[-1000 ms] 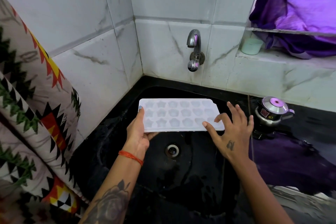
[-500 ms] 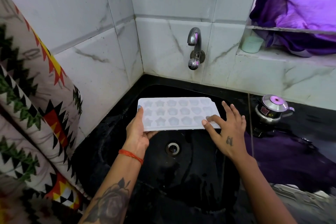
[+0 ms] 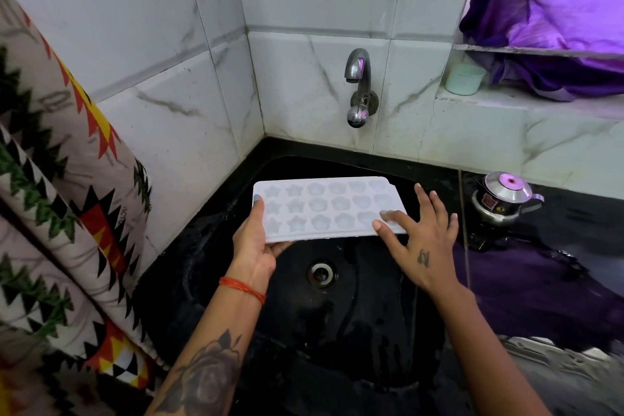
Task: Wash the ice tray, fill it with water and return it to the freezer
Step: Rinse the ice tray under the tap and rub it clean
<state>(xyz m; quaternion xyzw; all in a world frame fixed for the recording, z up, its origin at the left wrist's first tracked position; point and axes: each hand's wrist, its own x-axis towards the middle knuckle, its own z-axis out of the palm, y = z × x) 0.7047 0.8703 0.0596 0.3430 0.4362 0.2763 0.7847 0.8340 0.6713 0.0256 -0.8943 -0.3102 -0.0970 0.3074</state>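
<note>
I observe the ice tray (image 3: 326, 208) held level above the black sink (image 3: 209, 246), its moulded cavities facing up, star shapes toward the left end and rounder shapes toward the right. It sits over the back half of the basin, in front of and below the tap (image 3: 358, 88) on the tiled wall. I see no water running from the tap.

The left hand (image 3: 254, 246) grips the tray's left end: the thumb lies flat along the top surface near the edge, and the remaining fingers are curled beneath, mostly hidden by the tray.

The right hand (image 3: 420, 236) is at the tray's right end with fingers spread and nearly straight. The forefinger tip appears to rest on the near right corner of the tray, though it is blurred; the other fingers extend past the tray's right edge and hold nothing.

The drain (image 3: 320, 273) lies directly below the tray's near edge. The basin surface looks wet.

To the right, on the dark counter, stands a small steel pot (image 3: 503, 199) with a lid. A pale green cup (image 3: 465, 78) sits on the ledge above it. Patterned fabric (image 3: 57, 199) hangs at the left.
</note>
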